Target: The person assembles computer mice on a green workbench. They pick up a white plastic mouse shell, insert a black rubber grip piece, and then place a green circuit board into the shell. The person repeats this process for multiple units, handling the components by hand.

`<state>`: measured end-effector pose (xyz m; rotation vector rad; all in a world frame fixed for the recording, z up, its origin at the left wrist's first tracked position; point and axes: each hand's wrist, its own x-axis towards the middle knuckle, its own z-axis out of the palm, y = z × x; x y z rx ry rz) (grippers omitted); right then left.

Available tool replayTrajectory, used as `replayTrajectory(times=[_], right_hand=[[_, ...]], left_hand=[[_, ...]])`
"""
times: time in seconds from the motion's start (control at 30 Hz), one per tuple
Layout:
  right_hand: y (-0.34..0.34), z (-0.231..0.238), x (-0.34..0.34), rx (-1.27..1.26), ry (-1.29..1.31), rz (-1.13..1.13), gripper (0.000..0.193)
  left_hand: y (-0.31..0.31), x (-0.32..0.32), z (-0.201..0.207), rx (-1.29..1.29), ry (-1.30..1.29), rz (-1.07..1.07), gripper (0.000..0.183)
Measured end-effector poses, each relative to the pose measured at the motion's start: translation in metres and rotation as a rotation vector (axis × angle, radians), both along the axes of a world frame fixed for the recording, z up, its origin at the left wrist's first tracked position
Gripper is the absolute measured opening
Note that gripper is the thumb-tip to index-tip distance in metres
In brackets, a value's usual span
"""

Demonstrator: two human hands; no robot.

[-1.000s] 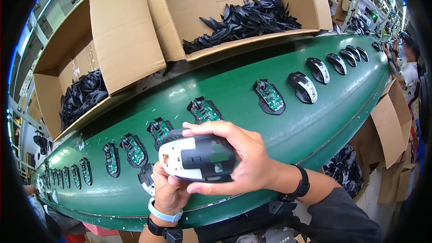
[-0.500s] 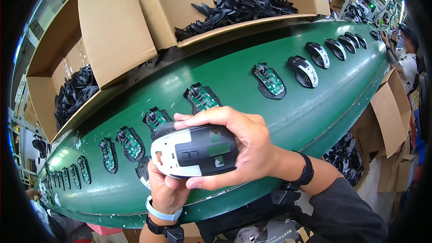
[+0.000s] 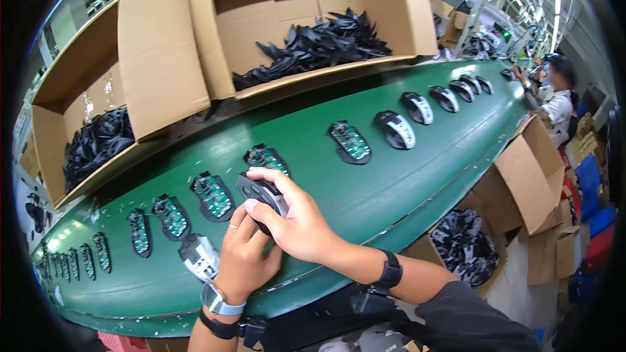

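A black computer mouse (image 3: pixel 255 190) is tipped onto its edge between my hands, just above the green belt, its dark side turned up. My right hand (image 3: pixel 295 218) grips it from the right, with the thumb pressed on its side and the fingers over the far edge. From below, my left hand (image 3: pixel 244 254) holds its lower end with bent fingers, partly hidden behind the mouse and my right hand. Beside my left wrist lies a white-and-black mouse shell (image 3: pixel 199 257). Mouse bases with green circuit boards (image 3: pixel 212 195) lie just beyond my hands.
The green conveyor belt (image 3: pixel 313 205) carries more open mouse bases to the left and covered mice (image 3: pixel 394 130) to the right. Cardboard boxes of black parts (image 3: pixel 319 42) stand along its far side. Another box of parts (image 3: pixel 464 248) sits at near right. A person (image 3: pixel 557 101) is at far right.
The mouse has been turned from top face up onto its edge, and my right hand now grips its side. The view has shifted, so the belt and boxes appear farther left.
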<state>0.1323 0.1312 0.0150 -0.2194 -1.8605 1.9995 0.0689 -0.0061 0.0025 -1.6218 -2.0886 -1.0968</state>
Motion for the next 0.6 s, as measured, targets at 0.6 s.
replayTrajectory(times=[0.6], right_hand=[[0.194, -0.065, -0.001, 1.291, -0.196, -0.311, 0.042]], left_hand=[[-0.018, -0.003, 0.002, 0.148, -0.140, -0.071, 0.020]])
